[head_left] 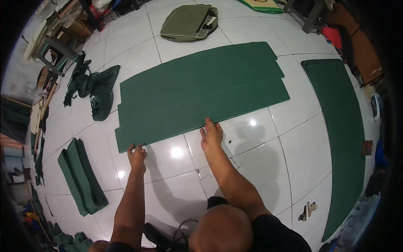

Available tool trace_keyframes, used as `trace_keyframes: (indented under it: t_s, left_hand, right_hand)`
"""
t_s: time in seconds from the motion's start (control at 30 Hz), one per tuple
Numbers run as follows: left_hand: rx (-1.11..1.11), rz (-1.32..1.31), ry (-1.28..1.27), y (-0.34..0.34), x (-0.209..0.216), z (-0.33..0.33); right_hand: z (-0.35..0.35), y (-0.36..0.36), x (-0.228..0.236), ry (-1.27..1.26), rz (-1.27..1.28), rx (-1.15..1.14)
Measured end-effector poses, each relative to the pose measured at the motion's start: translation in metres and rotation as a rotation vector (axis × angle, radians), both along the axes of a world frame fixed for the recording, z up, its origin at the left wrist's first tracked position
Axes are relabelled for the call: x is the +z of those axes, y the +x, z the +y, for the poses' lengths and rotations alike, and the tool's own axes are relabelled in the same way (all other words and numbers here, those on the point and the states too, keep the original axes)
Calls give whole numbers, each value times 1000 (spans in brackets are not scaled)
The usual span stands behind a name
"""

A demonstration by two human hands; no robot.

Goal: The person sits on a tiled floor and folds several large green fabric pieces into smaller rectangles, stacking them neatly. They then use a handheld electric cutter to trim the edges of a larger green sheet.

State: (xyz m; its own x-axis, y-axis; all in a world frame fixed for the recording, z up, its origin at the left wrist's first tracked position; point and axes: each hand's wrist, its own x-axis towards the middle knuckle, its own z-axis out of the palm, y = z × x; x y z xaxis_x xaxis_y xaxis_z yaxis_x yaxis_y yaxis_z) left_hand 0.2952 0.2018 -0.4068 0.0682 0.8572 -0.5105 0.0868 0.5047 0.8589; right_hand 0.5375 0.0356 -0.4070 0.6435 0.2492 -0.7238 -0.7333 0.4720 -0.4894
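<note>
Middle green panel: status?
Left grip and right grip at near edge. Middle green panel flat on tiled floor, ends stepped. Olive bag beyond far edge, apart; nothing on top.

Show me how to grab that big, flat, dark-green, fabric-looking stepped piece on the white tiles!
Probably take the big, flat, dark-green, fabric-looking stepped piece by its long near edge, coming from the person's side, two hands spread apart. It lies wide and flat, that edge runs nearly straight, and the left hand and right hand are there. The stepped ends look harder to hold evenly.
</note>
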Motion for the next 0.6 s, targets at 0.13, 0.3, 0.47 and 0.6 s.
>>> trace_keyframes:
  t_s: [0.13,0.3,0.47,0.6]
  left_hand:
    - [-52,-34,1,-16,-5,10]
    - [-97,494,281,-13,3,2]
    - [-202,531,542,-15,12,3]
    - [-284,381,626,17,34,-4]
  right_hand:
    - [11,-3,0,15,-4,-3]
    - [19,-4,19,-152,36,66]
    - [19,-6,6,-94,113,-35]
    - [7,9,-22,138,-70,105]
